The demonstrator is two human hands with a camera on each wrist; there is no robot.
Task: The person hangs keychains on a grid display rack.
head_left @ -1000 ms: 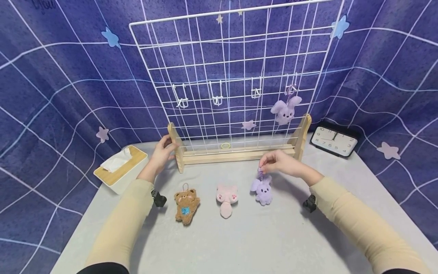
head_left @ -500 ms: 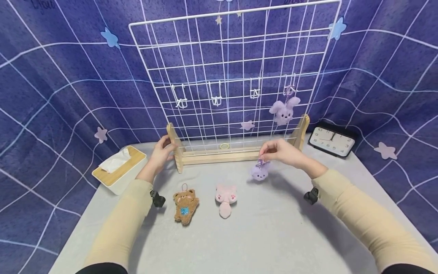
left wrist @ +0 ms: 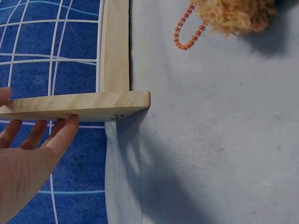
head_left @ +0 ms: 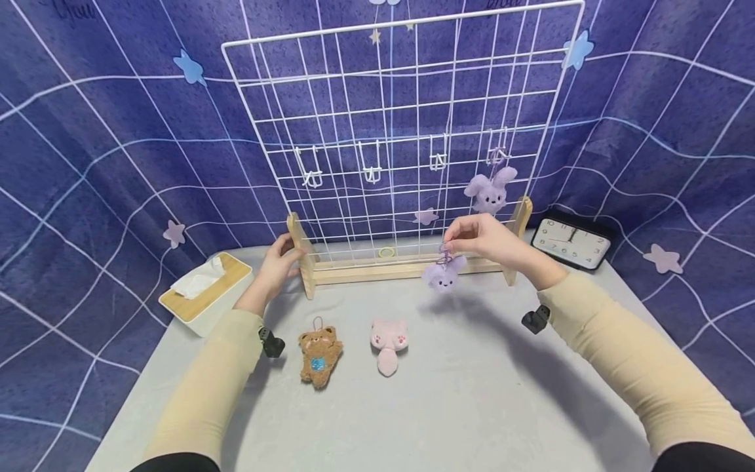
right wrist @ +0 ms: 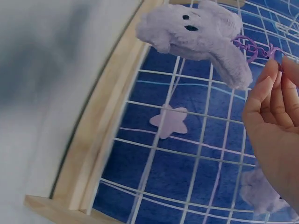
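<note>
My right hand (head_left: 485,241) pinches the purple clasp of a fluffy lilac bunny plush keychain (head_left: 442,276), which hangs in the air before the rack's wooden base. In the right wrist view the plush (right wrist: 196,28) dangles from a purple ring (right wrist: 250,49). At the rack's left end, my left hand (head_left: 278,265) grips the wooden side stand (head_left: 302,257), thumb on one face and fingers on the other. A second lilac bunny plush (head_left: 491,194) hangs on the rightmost hook of the white wire grid rack (head_left: 401,105).
Three white hooks, including the third from left (head_left: 438,161), hold nothing. A brown bear plush (head_left: 320,357) and a pink plush (head_left: 389,344) lie on the table (head_left: 401,426). A tissue box (head_left: 206,295) stands left, a clock (head_left: 572,241) right.
My right hand has lifted the lilac bunny plush off the table and moved it up toward the grid. The left hand stays at the wooden stand.
</note>
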